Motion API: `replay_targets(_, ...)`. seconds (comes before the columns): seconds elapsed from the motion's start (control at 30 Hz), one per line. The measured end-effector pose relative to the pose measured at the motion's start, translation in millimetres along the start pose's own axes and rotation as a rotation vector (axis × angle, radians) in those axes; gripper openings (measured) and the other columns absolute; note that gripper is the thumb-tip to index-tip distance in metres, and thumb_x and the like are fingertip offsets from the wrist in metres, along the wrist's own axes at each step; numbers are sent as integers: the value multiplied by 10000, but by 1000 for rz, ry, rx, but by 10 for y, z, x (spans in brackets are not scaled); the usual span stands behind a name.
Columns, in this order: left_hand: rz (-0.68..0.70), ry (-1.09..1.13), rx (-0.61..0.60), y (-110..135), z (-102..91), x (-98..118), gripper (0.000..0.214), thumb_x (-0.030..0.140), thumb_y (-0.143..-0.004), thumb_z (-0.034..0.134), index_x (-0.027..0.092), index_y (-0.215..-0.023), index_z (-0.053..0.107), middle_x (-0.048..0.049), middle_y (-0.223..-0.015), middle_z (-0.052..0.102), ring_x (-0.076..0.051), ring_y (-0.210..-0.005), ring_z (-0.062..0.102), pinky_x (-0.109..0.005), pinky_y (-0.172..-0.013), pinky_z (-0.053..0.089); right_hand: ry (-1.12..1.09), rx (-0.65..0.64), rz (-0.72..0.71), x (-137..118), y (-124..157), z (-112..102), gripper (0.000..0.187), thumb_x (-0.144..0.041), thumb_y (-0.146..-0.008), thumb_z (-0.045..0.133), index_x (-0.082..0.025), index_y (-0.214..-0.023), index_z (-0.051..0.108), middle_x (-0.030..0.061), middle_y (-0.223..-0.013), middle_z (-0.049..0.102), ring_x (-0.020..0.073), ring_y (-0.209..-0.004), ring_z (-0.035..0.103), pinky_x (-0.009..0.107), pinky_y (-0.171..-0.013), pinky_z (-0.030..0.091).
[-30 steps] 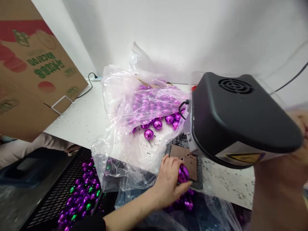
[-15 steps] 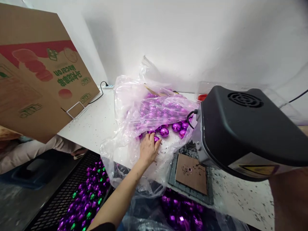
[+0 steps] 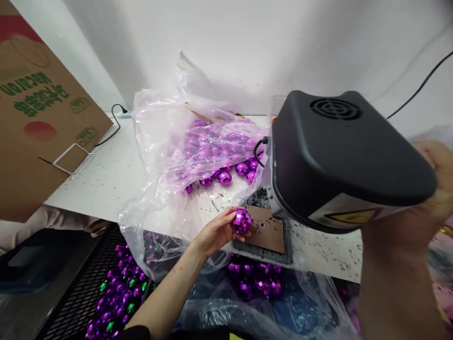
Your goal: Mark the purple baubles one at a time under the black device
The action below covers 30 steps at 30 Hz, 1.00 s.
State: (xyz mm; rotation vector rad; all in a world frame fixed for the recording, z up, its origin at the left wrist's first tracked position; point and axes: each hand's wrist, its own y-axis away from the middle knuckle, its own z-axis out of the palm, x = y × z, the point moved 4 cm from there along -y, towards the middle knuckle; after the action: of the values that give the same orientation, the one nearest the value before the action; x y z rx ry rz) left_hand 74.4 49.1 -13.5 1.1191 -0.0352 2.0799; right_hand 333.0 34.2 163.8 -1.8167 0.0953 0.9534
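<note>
Purple in hand: holds a faceted ball (image 3: 241, 220) pinched between the thumb and fingers of the left grip (image 3: 216, 232), at the tip end of it, beside the left edge of a brown plate (image 3: 267, 231). Looks raised off the counter (image 3: 106, 189); cannot tell the gap to the plate.

Was reaching a moment ago for the front of the loose balls (image 3: 224, 178), now beyond the left grip at the mouth of a clear plastic bag (image 3: 152, 123). Leaves that front spot one ball short. Reads, as a judgement, as a finished pick-up, with no sign of slipping.

Rests the right grip (image 3: 439, 170) against the back of a black housing (image 3: 339, 160), well to the right of the left grip. Cannot tell how tightly, with most fingers hidden. Shows more purple balls (image 3: 262, 281) heaped below the left grip, nearer the body, past the counter's edge.
</note>
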Motion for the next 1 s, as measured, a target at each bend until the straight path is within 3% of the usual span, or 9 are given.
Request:
replay_targets(0.1,-17,-78,20,-88,68,-113,463,525,-802,762,191,-1087,615,-56,-923,693,-182,-728,680,-290,-651,509,-62,-30,-44,-15,-2,6,388,-332,-889,523,-135,-644,295,-21,-613,230,24,-580,263,244,-569,175)
replay_targets(0.2,2,-213,100,-123,67,-153,432,567,-834,714,172,-993,642,-24,-854,652,-136,-659,600,-260,-609,457,-74,-63,-47,1,6,3,399,-349,-935,534,-131,-654,352,-23,-622,253,22,-583,282,236,-567,201)
replay_targets(0.3,62,-352,163,-100,77,-163,407,526,-842,730,177,-1046,679,-27,-942,671,-148,-794,602,-245,-668,446,-61,-67,-61,8,9,-5,357,-343,-944,527,-123,-677,439,-23,-617,277,23,-580,288,234,-562,198)
replay_targets(0.4,122,-392,136,-113,109,-211,469,428,-787,819,197,-1158,647,-46,-1094,694,-196,-997,631,-284,-827,490,-56,-52,-73,8,1,-5,315,-314,-921,510,-121,-679,452,-25,-603,284,26,-574,268,236,-568,186)
replay_targets(0.53,230,-384,104,-203,93,-269,564,376,-777,840,191,-1250,595,-79,-1203,690,-232,-1115,635,-357,-992,480,-76,-45,-53,13,-14,5,286,-315,-893,489,-130,-679,445,-27,-592,298,42,-569,268,240,-576,204)
replay_targets(0.67,292,-500,133,-247,77,-232,472,409,-861,753,193,-1258,618,-76,-1213,697,-250,-1146,636,-377,-1024,472,-72,-52,-71,-11,-6,1,335,-347,-926,497,-126,-681,444,-24,-612,307,40,-590,298,233,-579,206)
replay_targets(0.8,324,-785,219,-260,112,-165,370,398,-904,696,214,-1220,642,-49,-1158,709,-246,-1090,643,-388,-1002,472,-115,-57,-47,-15,13,8,392,-403,-961,514,-124,-692,456,-29,-618,281,31,-585,312,204,-557,219)
replay_targets(1.0,454,-1075,317,-353,152,-259,346,322,-904,698,209,-1223,623,-69,-1133,697,-271,-1065,630,-440,-966,489,-161,-59,-26,-24,26,30,416,-436,-970,521,-115,-705,500,-23,-634,235,36,-605,246,171,-540,199)
